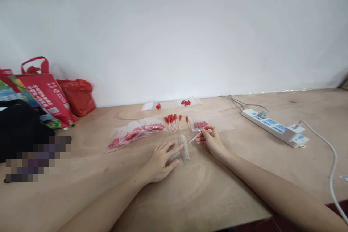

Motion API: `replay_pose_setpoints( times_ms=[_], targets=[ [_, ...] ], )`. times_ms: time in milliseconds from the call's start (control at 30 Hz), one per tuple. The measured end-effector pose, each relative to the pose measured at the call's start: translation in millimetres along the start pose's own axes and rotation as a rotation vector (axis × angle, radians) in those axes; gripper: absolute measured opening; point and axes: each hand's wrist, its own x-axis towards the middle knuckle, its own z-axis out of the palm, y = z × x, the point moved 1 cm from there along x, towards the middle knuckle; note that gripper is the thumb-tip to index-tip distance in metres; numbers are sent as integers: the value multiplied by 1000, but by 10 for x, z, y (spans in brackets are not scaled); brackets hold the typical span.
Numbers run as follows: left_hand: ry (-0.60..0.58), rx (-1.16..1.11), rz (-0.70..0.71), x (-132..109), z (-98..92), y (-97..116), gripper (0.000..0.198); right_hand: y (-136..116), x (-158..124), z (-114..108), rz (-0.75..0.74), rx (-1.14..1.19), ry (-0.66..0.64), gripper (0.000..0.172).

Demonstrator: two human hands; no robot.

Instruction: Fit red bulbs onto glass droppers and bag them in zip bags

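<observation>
My left hand (164,161) lies on the table, its fingers spread over a small clear plastic bag (185,148). Between the fingers of my right hand (212,141) is a glass dropper (194,137) with a red rubber bulb. The dropper's thin end points left, toward the bag's edge; whether it touches the bag I cannot tell. Just beyond lie several loose red-bulb droppers (172,120) in a row, with one more dropper (188,123) a little apart. A clear bag with several droppers in it (201,120) is right behind my right hand.
A long clear bag of red bulbs (136,132) lies left of the loose droppers. Near the wall is another bag with red bulbs (186,102). A white power strip (274,127) with plugs and cables stands right; a red shopping bag (46,94) and dark cloth (21,127) are left.
</observation>
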Motion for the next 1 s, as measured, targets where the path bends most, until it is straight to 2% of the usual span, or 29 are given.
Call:
replay_pose_setpoints(
  times_ms=[200,400,600,733,833,1000],
  targets=[
    [8,1,-13,-1,4,1,38,2,13,-19,-23,10,29,33],
    [19,13,-9,-4,8,5,36,-8,-4,4,-21,-15,-17,35],
    [31,19,6,0,22,-10,44,-26,39,-69,-141,-149,-53,36],
    [-2,41,35,11,24,8,39,-12,10,-56,27,-104,-74,34],
    [2,24,31,15,29,14,42,4,-51,-6,148,-103,-151,32],
    [73,-23,52,17,39,10,52,-18,-78,-3,81,-234,-291,31]
  ],
)
